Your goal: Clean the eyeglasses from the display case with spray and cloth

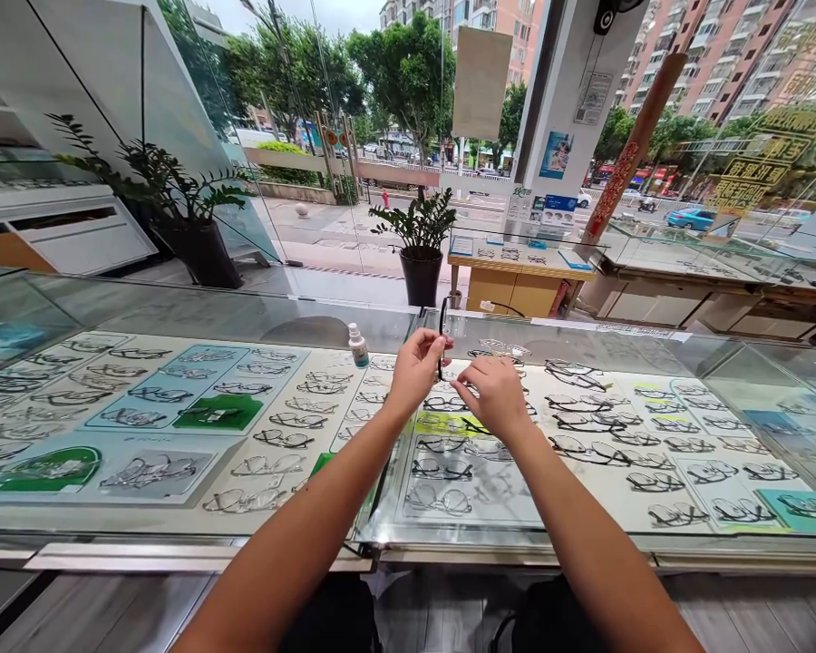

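Both my hands are raised over the glass display counter (177, 317). My left hand (416, 370) is closed, pinching a pair of black-framed glasses (442, 337) that stands upright from its fingers. Close beside it, my right hand (495, 395) has its fingers curled and pinched near the lower part of the same glasses. Under the glass lie several rows of spectacle frames (585, 426) on white and teal trays.
A small white bottle (358, 346) stands on the counter left of my hands. Two potted plants (422, 238) stand on the floor beyond, by the shop window. A wooden desk (517, 272) and another glass case (721, 263) are at the back right.
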Tool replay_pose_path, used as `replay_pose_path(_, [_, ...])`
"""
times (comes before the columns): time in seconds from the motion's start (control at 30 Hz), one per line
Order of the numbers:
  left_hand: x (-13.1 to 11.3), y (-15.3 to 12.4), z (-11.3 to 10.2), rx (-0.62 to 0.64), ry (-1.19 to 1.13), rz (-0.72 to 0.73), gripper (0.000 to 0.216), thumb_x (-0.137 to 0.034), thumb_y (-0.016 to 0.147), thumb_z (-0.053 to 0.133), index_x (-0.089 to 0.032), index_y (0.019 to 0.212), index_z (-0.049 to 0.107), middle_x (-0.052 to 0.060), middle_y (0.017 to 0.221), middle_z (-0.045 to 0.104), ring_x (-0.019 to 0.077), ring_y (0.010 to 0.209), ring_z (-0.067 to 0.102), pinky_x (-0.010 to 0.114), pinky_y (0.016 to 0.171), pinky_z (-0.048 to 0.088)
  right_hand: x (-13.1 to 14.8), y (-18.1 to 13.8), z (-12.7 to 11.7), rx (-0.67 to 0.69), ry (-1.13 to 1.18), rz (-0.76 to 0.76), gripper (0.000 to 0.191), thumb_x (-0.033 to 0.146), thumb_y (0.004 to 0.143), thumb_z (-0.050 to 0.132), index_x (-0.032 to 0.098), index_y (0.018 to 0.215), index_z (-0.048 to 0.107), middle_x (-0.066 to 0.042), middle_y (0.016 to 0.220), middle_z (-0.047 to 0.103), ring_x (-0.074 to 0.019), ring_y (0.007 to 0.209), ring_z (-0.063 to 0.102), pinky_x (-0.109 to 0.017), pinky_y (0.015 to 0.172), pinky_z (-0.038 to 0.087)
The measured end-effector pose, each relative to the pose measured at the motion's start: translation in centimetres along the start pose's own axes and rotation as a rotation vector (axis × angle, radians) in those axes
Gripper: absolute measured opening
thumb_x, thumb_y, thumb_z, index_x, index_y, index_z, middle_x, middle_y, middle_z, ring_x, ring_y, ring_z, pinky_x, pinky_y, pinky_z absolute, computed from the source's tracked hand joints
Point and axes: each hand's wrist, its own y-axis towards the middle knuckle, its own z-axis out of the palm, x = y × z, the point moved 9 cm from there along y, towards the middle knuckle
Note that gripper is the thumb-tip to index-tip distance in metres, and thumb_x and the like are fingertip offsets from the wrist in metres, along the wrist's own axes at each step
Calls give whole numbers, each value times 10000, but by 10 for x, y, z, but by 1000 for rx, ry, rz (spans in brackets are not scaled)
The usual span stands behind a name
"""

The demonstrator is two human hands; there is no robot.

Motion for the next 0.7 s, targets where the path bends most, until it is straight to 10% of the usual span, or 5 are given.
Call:
replay_pose_path(0.43, [-1,-9,15,123,29,-53,427,-577,793,871,-195,881,703,85,1163,730,188,934,685,310,777,598,-28,-5,-10,-168,474,334,293,373,1010,661,234,1262,715,-107,1182,754,-285,1074,687,-441,963,529])
replay_pose_path(0.7, [-3,-15,26,206,27,-37,314,-493,786,882,-200,845,788,123,1318,708,267,1104,695,378,867,601,-36,-12,6,-204,707,439,217,379,966,682,234,1103,767,-104,1155,791,-296,1131,694,-460,982,551])
